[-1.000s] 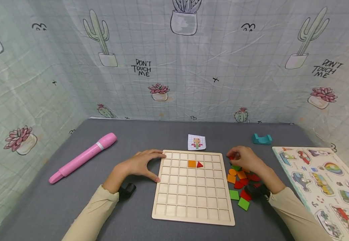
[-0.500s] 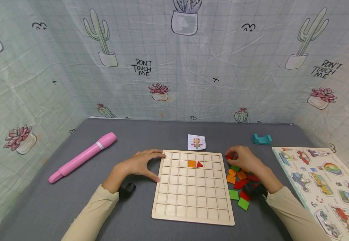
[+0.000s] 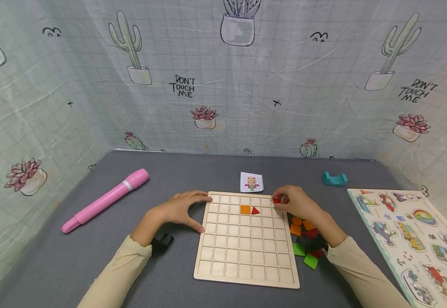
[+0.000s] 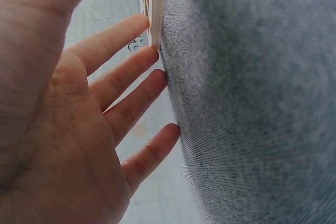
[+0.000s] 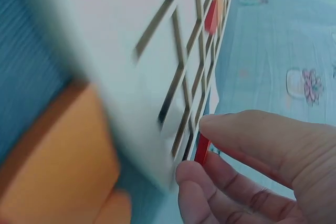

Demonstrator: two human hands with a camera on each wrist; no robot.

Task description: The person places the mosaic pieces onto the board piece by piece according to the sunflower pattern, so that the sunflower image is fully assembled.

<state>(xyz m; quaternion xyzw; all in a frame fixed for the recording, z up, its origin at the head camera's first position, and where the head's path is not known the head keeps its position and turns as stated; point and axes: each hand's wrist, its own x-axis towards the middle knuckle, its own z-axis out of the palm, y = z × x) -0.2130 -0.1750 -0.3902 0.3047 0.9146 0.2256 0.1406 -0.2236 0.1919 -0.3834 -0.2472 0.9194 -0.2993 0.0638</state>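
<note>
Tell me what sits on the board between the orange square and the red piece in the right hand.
In the head view, a red triangle lies right beside the orange square; beyond it, bare cells of the wooden grid board reach the red piece pinched by the right hand.

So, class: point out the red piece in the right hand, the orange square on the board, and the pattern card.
red piece (image 3: pixel 276 200), head view, its visible face by the fingertips
orange square (image 3: pixel 245 209), head view, its centre
pattern card (image 3: pixel 252 182), head view, its middle

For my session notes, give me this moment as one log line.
right hand: pinches small red wooden piece over grid board's far right corner | left hand: flat against wooden grid board left edge | board: orange square, red triangle
</note>
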